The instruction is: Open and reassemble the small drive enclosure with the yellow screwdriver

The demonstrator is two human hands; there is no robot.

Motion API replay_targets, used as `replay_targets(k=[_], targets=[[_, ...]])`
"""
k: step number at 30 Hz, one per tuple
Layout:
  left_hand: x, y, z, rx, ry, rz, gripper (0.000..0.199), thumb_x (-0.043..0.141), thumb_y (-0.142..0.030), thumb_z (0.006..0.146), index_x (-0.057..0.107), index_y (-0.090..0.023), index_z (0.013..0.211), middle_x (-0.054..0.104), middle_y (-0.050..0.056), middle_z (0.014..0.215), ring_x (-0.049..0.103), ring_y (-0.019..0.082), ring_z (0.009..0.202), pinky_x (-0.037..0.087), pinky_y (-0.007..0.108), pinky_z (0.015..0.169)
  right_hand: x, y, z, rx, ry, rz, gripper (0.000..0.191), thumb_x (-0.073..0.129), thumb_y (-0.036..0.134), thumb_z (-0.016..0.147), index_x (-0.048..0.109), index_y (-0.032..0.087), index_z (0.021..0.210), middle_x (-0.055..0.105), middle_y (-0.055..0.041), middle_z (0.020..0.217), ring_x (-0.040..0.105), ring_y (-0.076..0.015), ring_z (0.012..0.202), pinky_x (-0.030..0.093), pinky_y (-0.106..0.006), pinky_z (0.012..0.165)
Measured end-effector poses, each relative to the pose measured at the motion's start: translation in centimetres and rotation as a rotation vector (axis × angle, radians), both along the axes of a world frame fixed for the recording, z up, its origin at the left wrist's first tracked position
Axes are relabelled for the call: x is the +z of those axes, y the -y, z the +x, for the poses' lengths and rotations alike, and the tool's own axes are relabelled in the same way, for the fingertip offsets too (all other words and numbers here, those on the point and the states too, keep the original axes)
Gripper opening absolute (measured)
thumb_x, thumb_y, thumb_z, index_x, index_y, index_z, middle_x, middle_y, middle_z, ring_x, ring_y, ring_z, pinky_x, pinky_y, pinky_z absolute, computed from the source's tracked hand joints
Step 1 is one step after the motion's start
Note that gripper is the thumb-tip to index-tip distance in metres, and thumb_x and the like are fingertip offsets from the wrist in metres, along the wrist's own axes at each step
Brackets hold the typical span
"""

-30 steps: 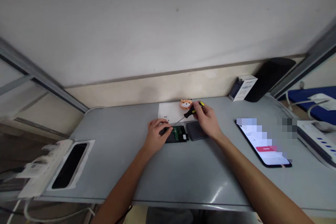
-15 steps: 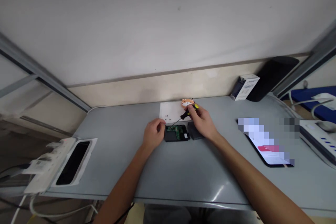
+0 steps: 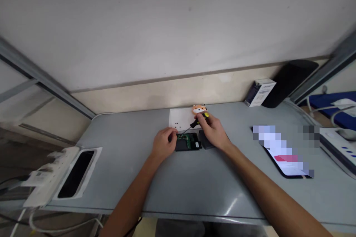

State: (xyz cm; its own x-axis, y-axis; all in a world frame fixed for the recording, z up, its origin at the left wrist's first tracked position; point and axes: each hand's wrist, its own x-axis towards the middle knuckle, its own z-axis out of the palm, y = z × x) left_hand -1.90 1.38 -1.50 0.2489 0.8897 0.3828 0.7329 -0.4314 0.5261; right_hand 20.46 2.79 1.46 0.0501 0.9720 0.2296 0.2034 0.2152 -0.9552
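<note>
1. Your left hand (image 3: 162, 144) is pressing down on the left edge of the opened black device (image 3: 187, 142) at mid-table — light, with a fragile exposed board, so be gripping its casing.
2. Your right hand (image 3: 213, 131) is pinching the slim, stiff screwdriver (image 3: 198, 120) by its handle — tip angling toward the board.

On the grey worktop (image 3: 194, 177) lie a phone (image 3: 286, 155) at right, a small white box (image 3: 260, 92) beside a black cylinder (image 3: 289, 81), an orange figurine (image 3: 198, 109), and a power strip (image 3: 44, 179) at left.
</note>
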Motion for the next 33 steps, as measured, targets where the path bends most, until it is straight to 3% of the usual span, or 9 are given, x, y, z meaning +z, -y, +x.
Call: replay_targets(k=[9,33], targets=[[0.00,-0.14,0.06,-0.095,-0.006,0.001,0.022,0.051,-0.016,0.096,0.070,-0.023,0.088,0.076,0.003,0.087,0.072,0.021,0.084,0.057,0.035,0.082,0.28,0.32,-0.21,0.016,0.070,-0.003,0.058,0.050,0.075,0.091,0.068,0.020,0.090,0.069,-0.0049,0.072,0.059,-0.0195,0.062,0.046,-0.031,0.062],[-0.06,-0.03,0.25,-0.112,-0.019,0.008,0.021,0.052,-0.016,0.096,0.070,-0.024,0.089,0.076,0.003,0.088,0.071,0.021,0.085,0.057,0.035,0.084,0.79,0.98,-0.66,0.000,0.159,0.084,0.046,0.050,0.064,0.095,0.068,0.023,0.090,0.073,-0.0047,0.074,0.064,-0.0209,0.063,0.047,-0.032,0.063]])
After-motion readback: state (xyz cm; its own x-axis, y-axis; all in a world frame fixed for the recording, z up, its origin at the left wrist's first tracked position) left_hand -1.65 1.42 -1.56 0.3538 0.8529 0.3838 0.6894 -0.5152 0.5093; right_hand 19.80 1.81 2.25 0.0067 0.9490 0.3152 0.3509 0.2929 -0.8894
